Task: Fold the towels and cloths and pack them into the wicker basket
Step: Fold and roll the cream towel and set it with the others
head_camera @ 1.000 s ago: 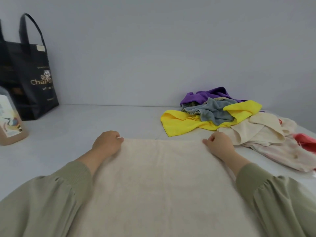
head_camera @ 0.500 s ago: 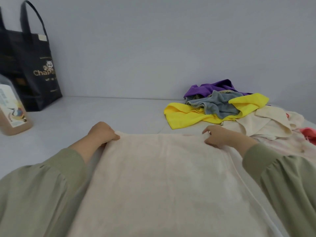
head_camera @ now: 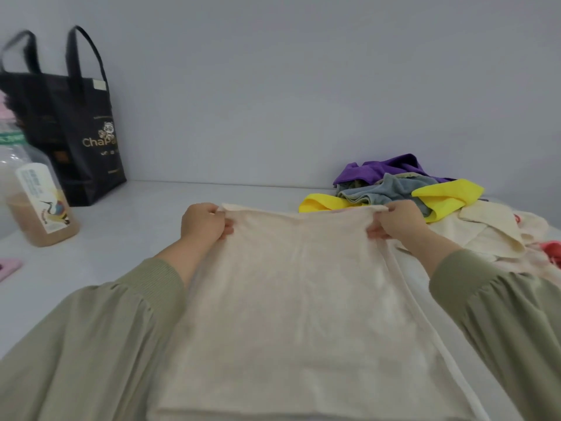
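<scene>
Your left hand (head_camera: 202, 223) and right hand (head_camera: 394, 220) each pinch a far corner of the cream towel (head_camera: 303, 299), lifting its edge off the white table (head_camera: 121, 238). Unfolded cloths (head_camera: 425, 196) lie heaped at right.

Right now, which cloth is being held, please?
The large cream towel: left hand and right hand pinch its far corners; the yellow cloth and grey cloth lie piled behind.

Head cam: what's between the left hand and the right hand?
The beige towel: its far edge runs from the left hand to the right hand, each pinching a corner. Head view shows it.
</scene>
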`<state>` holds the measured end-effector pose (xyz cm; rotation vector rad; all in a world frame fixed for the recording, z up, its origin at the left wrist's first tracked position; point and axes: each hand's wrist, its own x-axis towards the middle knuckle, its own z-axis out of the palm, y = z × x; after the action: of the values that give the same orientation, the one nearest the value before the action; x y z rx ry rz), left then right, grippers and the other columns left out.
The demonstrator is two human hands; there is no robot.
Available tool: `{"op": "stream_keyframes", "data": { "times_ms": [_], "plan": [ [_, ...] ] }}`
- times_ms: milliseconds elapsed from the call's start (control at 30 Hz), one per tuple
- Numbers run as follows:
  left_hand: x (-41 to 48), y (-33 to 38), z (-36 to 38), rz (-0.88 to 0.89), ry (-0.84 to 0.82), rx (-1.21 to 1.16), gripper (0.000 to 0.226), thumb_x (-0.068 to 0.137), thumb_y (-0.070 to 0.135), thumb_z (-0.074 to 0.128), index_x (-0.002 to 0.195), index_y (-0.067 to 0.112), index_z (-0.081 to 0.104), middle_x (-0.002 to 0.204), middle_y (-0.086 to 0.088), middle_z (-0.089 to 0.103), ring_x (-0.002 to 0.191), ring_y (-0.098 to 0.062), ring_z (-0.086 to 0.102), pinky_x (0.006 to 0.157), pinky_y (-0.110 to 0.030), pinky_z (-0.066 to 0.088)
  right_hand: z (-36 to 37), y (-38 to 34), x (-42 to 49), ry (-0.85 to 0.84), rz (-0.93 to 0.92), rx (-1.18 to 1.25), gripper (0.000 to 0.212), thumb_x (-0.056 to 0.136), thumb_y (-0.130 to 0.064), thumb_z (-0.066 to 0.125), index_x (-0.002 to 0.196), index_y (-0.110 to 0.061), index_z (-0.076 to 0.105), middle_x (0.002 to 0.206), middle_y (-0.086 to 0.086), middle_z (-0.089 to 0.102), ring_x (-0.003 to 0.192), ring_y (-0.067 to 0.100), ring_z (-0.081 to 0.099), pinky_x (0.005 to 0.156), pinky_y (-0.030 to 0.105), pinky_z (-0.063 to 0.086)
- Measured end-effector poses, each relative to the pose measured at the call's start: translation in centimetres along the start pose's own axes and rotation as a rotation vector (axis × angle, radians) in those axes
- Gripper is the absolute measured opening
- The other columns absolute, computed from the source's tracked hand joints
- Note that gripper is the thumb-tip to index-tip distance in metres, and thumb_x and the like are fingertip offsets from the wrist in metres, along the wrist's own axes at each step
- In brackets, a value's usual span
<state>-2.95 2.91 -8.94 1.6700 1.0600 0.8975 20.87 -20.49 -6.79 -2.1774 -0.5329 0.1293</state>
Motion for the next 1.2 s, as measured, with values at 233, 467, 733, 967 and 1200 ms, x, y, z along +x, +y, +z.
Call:
{"op": "stream_keyframes", "data": {
  "times_ms": [233,467,733,967,1200],
  "plan": [
    [-2.7,3.1,-0.9,-0.086,0.017,-0.54,0.023,0.092,0.021,0.049,0.078,0.007,0.062,0.085,-0.014,0.071,0.076,-0.025,0.071,0.075,-0.033,0.058,-1.1,-2.2,-2.5,0.042,0.003,0.634,0.015,0.092,-0.014,0.042,0.088,-0.014,0.057,0.095,0.008,0.067,0.086,0.023,0.066,0.071,0.029,0.048],
    [-7.9,-0.7,-2.6,-0.193,0.067,-0.711,0.014,0.084,-0.007,0.061,0.076,0.006,0.061,0.091,-0.013,0.06,0.077,-0.021,0.064,0.057,-0.023,0.058,-1.7,2.0,-10.2,0.095,0.071,0.815,0.016,0.092,-0.006,0.052,0.076,-0.011,0.055,0.077,0.01,0.064,0.06,0.017,0.068,0.066,0.03,0.049],
    [-12.7,-2.7,-4.7,-0.234,-0.187,-0.335,0.041,0.08,-0.016,0.036,0.081,0.011,0.068,0.091,-0.003,0.055,0.069,-0.017,0.053,0.052,-0.021,0.052,-2.6,5.6,-14.5,0.0,0.143,0.441,0.028,0.084,0.006,0.047,0.075,-0.014,0.064,0.067,0.01,0.052,0.048,0.018,0.051,0.039,0.019,0.042],
    [-13.7,-3.5,-5.2,-0.126,-0.171,-0.321,0.012,0.085,0.0,0.063,0.082,0.008,0.071,0.089,-0.009,0.064,0.061,-0.017,0.057,0.047,-0.018,0.046,-2.1,5.2,-15.2,0.051,0.076,0.34,0.032,0.087,-0.001,0.044,0.071,-0.015,0.068,0.073,0.006,0.059,0.061,0.02,0.053,0.065,0.032,0.051],
    [-14.8,-2.5,-6.8,-0.252,-0.607,-0.45,0.032,0.09,-0.009,0.042,0.089,0.007,0.071,0.076,-0.007,0.064,0.058,-0.013,0.059,0.045,-0.019,0.05,-3.9,3.7,-14.8,0.018,0.468,0.342,0.018,0.088,0.0,0.057,0.071,-0.004,0.051,0.071,0.014,0.052,0.058,0.025,0.051,0.053,0.034,0.049]
  ]
}}
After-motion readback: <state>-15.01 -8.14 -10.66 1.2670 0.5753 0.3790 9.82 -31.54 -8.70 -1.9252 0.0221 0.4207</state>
